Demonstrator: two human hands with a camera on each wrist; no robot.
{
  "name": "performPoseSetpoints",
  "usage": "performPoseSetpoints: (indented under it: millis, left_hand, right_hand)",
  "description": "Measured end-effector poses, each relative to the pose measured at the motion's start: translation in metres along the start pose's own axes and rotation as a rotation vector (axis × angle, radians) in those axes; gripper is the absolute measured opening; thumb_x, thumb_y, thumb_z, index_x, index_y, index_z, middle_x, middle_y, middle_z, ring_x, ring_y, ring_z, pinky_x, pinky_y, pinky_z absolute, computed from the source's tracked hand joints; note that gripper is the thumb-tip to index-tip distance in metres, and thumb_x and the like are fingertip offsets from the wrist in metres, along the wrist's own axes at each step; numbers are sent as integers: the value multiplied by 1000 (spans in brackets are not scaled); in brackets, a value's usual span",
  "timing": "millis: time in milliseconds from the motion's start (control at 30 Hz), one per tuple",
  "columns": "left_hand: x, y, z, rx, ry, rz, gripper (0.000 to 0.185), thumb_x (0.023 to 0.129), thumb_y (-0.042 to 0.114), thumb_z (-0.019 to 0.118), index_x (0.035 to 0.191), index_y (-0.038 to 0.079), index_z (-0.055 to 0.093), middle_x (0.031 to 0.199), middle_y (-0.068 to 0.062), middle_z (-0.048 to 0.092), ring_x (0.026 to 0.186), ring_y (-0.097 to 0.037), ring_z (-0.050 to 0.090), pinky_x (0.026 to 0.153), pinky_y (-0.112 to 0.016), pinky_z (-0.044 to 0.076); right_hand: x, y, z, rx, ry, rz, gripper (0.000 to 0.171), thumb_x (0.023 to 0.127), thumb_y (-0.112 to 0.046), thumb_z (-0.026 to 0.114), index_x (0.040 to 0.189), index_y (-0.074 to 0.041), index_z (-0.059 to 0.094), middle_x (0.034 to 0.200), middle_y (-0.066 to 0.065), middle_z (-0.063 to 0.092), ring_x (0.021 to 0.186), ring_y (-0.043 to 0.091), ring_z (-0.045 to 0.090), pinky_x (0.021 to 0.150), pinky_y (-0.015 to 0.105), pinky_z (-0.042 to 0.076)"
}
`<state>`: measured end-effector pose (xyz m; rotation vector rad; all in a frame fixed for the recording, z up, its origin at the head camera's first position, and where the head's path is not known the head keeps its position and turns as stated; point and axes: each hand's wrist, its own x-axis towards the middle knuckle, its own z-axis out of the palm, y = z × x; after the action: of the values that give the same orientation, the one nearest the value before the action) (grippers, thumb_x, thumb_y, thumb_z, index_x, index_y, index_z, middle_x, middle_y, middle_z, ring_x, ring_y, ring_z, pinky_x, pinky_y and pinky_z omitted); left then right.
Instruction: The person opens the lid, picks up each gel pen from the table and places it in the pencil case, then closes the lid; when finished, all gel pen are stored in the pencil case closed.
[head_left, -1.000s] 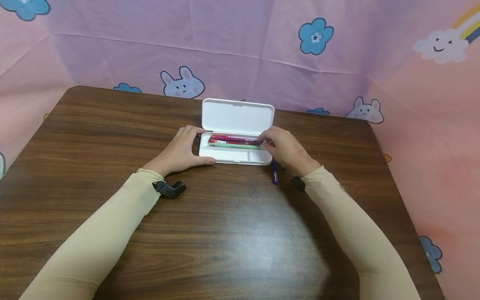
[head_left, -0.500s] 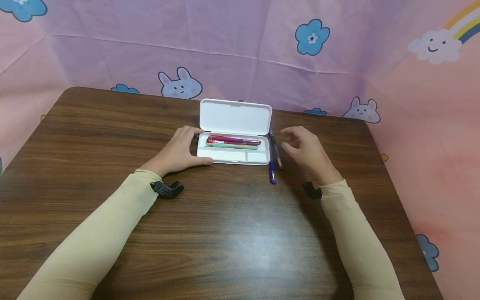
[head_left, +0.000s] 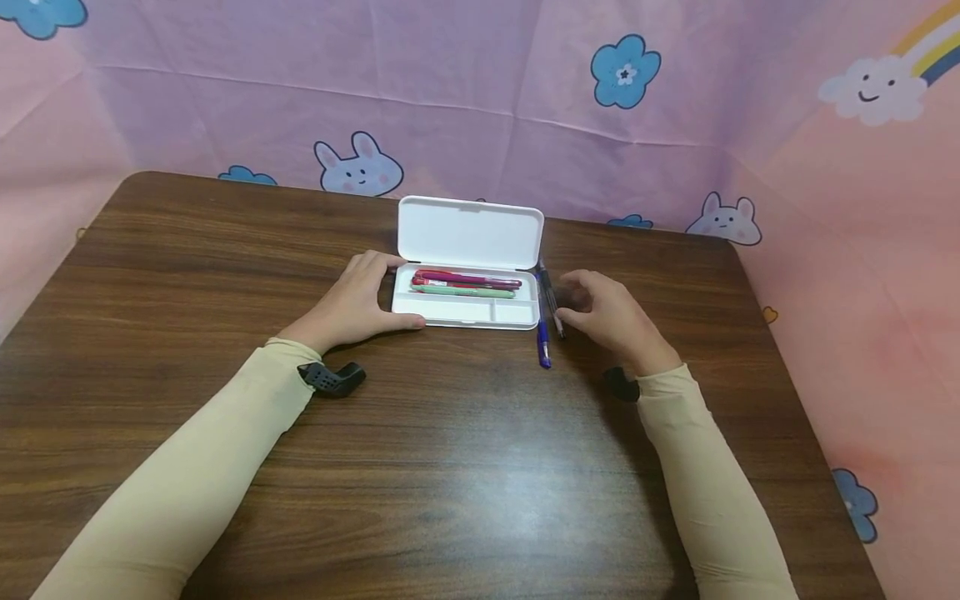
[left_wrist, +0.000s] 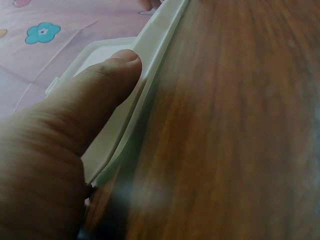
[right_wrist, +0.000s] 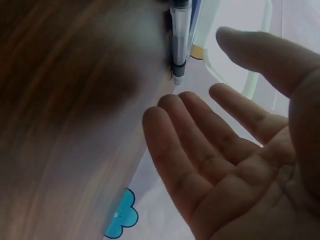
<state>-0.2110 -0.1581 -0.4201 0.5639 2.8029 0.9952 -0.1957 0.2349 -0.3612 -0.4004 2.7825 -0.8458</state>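
A white pencil case point(head_left: 450, 312) stands open on the table, its lid point(head_left: 468, 233) raised at the back. Inside its rear compartment lie a purple-red pen point(head_left: 480, 280), a light green pen point(head_left: 472, 292) and something red partly hidden between them. My left hand point(head_left: 347, 304) holds the case's left end, with the thumb point(left_wrist: 107, 82) on the front rim. Beside the right end lie a black pen with a clear barrel point(head_left: 551, 300) and a blue pen point(head_left: 543, 337). My right hand point(head_left: 611, 317) is close by the black pen, fingers spread apart from the thumb and holding nothing.
The brown wood-grain table point(head_left: 375, 467) extends around the case. A pink and purple printed cloth point(head_left: 465, 75) hangs behind the table and along its sides. Both wrists carry dark straps.
My right hand has drawn back from the pens in the case to the right, then lowered beside the black pen. The left hand has stayed on the case.
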Motion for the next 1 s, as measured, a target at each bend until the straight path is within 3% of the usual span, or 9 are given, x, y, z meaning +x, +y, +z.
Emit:
performPoseSetpoints:
  millis: [467,633,1000]
  left_hand:
    - [0,2,-1,4,-6,1,106,77,69,80,152,6,39,148,-13,42,137,-31,34,114,-55,34]
    - [-1,1,-1,4,-10,0,108,77,70,79,153,6,38,148,-13,41,135,-31,35,113,-55,34]
    - [0,0,0,8,-7,0,108,76,72,79,153,6,39,147,-13,42,136,-31,35,113,-55,34]
  right_hand:
    - [1,4,4,-55,-25,22,41,97,-16,72,135,-2,62,128,19,65,116,34,63,101,51,50]
    - [1,3,3,-97,-33,28,44,96,-21,74,134,-2,62,122,18,66,112,33,62,99,50,50]
    - [3,4,0,-181,-62,121,38,97,-23,72,127,1,67,114,16,69,106,30,63,94,47,51]
